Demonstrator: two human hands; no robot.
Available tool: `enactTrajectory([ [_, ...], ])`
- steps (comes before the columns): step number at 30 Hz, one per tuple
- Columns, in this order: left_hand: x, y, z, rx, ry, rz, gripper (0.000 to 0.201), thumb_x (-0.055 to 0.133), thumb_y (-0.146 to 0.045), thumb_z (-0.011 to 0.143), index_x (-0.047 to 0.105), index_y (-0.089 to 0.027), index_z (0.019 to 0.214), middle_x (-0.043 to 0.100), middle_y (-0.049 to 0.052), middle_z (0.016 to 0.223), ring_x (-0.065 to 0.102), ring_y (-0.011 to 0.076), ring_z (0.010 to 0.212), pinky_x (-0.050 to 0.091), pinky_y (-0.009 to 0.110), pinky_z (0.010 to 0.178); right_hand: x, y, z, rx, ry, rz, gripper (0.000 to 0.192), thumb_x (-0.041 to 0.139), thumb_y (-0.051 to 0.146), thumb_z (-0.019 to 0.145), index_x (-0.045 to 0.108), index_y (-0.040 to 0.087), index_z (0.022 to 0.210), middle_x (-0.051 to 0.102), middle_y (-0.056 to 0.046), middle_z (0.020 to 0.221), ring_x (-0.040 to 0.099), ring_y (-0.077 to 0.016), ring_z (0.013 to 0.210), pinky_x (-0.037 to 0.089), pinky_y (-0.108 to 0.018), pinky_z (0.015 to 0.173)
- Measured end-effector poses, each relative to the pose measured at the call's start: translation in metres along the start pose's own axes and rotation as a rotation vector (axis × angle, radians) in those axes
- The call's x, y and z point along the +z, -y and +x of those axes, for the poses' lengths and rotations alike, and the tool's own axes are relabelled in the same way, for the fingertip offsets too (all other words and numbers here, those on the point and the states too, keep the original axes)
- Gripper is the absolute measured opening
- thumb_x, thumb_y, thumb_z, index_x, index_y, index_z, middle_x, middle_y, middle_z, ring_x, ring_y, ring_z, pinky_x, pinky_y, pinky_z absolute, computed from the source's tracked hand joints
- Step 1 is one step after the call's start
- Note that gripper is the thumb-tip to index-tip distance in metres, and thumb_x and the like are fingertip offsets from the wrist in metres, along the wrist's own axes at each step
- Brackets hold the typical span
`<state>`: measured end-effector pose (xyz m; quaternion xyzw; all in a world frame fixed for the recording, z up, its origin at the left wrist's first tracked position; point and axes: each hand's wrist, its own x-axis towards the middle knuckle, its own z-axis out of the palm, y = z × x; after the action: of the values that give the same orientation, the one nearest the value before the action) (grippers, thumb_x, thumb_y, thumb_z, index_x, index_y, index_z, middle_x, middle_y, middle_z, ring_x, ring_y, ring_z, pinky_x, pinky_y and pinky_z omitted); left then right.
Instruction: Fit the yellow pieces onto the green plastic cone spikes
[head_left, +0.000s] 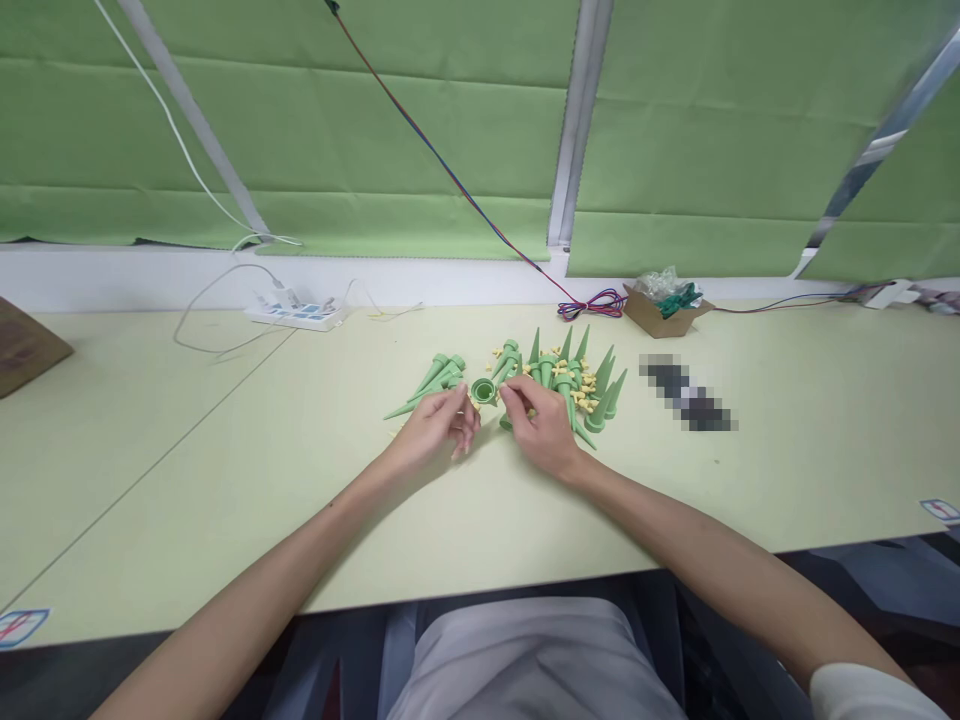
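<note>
A green plastic spike (484, 391), of the plant-watering kind, is held up between my hands with its round open end facing me. My left hand (441, 420) pinches it at the left rim, where a small yellow piece shows by the fingertips. At the right rim, my right hand (541, 425) has thumb and forefinger pressed together; what they pinch is hidden. Beyond my right hand is a pile of green spikes (546, 368) mixed with small yellow valve-like pieces (587, 386). More green spikes (439, 374) lie just past my left hand.
A small cardboard box (667, 318) with clear plastic and green material stands at the back, beside a coiled red-blue cable (592, 304). A white power strip (294, 315) lies at the back left. A blurred dark object (687, 393) is on the right; brown cardboard (26, 347) at far left.
</note>
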<state>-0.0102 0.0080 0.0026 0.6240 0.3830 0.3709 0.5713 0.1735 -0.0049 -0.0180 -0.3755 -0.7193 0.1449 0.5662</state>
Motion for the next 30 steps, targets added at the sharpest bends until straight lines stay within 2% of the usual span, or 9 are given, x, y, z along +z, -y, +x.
enactTrajectory([
  [4,-0.0033,0.0036,-0.0003,-0.119,0.128,-0.097,0.073,0.036,-0.074,0.095,0.062,-0.014,0.062,0.062,0.007,0.064,0.054,0.0111,0.047,0.043,0.024,0.045,0.001,0.0011,-0.0004,-0.067,0.042,0.008,0.024,0.046,0.029,0.103,0.059,0.02,0.084,0.059,-0.001,0.071,0.051,-0.0133,0.061,0.04,-0.027,0.061],
  [8,-0.0038,0.0041,-0.0025,-0.171,0.142,-0.132,0.067,0.041,-0.073,0.095,0.068,-0.015,0.074,0.065,0.008,0.069,0.057,0.0125,0.051,0.045,0.025,0.046,0.0013,0.0007,-0.0008,-0.054,0.087,-0.011,0.027,0.045,0.031,0.103,0.059,0.02,0.083,0.061,-0.002,0.072,0.052,-0.014,0.063,0.04,-0.027,0.062],
  [12,-0.0031,0.0027,-0.0026,-0.136,0.112,-0.121,0.057,0.051,-0.068,0.093,0.067,-0.016,0.081,0.065,0.007,0.071,0.058,0.0131,0.051,0.043,0.024,0.044,0.0003,0.0,-0.0004,-0.024,0.112,0.002,0.026,0.045,0.031,0.103,0.058,0.021,0.083,0.06,-0.001,0.072,0.05,-0.0139,0.061,0.04,-0.028,0.062],
  [18,-0.0011,-0.001,-0.0036,-0.147,0.14,-0.113,0.057,0.052,-0.067,0.093,0.067,-0.015,0.078,0.06,0.005,0.058,0.054,0.0134,0.049,0.044,0.027,0.048,-0.0002,-0.0016,-0.0001,-0.013,0.115,0.023,0.024,0.046,0.029,0.102,0.057,0.02,0.083,0.057,0.0,0.07,0.049,-0.0129,0.06,0.039,-0.027,0.061],
  [22,0.0009,-0.0042,-0.0055,-0.113,0.12,-0.106,0.05,0.057,-0.065,0.091,0.063,-0.017,0.081,0.062,0.005,0.06,0.055,0.0144,0.051,0.043,0.028,0.049,-0.0002,-0.0028,0.0004,-0.019,0.115,0.06,0.022,0.047,0.028,0.102,0.055,0.02,0.083,0.056,0.002,0.069,0.048,-0.0119,0.059,0.038,-0.026,0.059],
  [26,-0.0013,-0.0027,-0.0063,-0.051,0.093,-0.007,0.042,0.057,-0.06,0.094,0.062,-0.018,0.088,0.058,0.001,0.058,0.053,0.0137,0.051,0.042,0.028,0.051,-0.0005,-0.0035,0.0009,0.0,0.114,0.05,0.022,0.047,0.029,0.102,0.055,0.021,0.083,0.054,0.002,0.068,0.046,-0.0118,0.058,0.037,-0.026,0.059],
  [30,-0.0047,-0.003,-0.007,0.061,0.097,0.14,0.037,0.059,-0.054,0.095,0.06,-0.019,0.083,0.055,-0.001,0.063,0.054,0.0138,0.058,0.044,0.029,0.057,-0.0009,-0.0036,0.0011,0.03,0.122,0.033,0.024,0.045,0.032,0.102,0.053,0.021,0.082,0.05,0.003,0.066,0.044,-0.0121,0.058,0.036,-0.026,0.058],
])
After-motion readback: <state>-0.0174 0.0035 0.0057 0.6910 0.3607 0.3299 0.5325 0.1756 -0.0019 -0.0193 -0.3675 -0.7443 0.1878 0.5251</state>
